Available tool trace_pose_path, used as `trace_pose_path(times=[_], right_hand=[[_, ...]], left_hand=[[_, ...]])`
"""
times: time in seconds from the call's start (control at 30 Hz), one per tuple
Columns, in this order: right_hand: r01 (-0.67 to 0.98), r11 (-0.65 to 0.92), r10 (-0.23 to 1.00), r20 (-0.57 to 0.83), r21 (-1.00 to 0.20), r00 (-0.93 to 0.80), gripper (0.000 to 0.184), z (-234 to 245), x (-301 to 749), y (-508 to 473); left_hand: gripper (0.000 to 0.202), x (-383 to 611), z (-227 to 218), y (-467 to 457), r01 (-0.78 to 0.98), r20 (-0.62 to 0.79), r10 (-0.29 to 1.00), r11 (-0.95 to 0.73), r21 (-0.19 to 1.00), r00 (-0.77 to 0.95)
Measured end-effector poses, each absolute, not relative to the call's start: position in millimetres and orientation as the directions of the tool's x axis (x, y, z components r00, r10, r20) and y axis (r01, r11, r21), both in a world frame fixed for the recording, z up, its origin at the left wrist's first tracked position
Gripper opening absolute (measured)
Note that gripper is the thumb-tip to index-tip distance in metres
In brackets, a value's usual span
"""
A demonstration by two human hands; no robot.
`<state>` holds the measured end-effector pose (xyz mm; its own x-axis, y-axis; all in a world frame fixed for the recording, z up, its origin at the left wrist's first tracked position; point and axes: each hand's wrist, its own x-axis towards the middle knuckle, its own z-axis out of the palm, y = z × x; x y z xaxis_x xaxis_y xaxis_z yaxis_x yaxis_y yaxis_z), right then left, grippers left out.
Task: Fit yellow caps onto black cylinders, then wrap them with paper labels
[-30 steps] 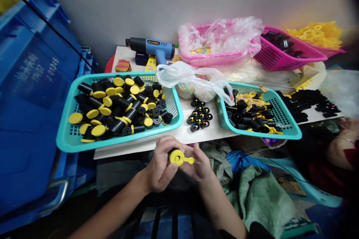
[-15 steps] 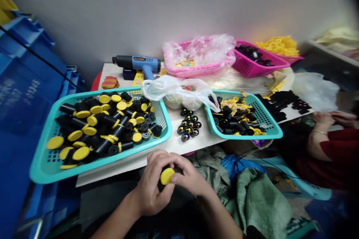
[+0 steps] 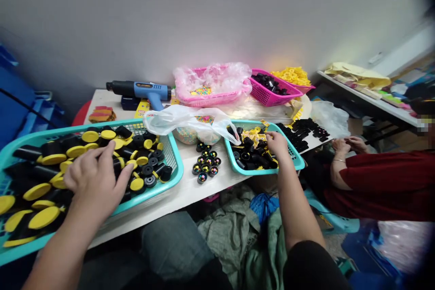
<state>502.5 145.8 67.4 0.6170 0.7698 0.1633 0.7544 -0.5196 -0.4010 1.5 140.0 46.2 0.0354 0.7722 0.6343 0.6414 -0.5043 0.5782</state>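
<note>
My left hand is over the turquoise basket at the left, fingers spread and thumb apart, with nothing visible in it. Under and around it lie many black cylinders with yellow caps. My right hand reaches into the smaller turquoise basket at the right. Its fingers are drawn together at a heap of yellow plastic parts and black pieces; what lies between the fingertips is hidden. On the table between the baskets stand several small black cups holding coloured beads.
A clear plastic bag of beads lies behind the cups. Farther back are a blue heat gun, a pink bead basket and a magenta basket of black parts. A person in a red sleeve sits at the right.
My hands have parted from around a yellow-capped black piece, which they no longer hold. The left moved over the left basket, the right to the right basket. The view has turned right.
</note>
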Motion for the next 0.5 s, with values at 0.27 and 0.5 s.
trace_pose_path(times=[0.27,0.5], right_hand=[[0.613,-0.677,0.649,0.064,-0.408,0.758,0.037,49,527,217],[0.621,-0.439,0.708,0.175,-0.649,0.684,0.016,54,526,219]], left_hand=[[0.02,111,19,65,0.255,0.386,0.727,-0.601,0.757,0.567],[0.045,152,-59,95,0.453,0.333,0.919,-0.394,0.8,0.212]])
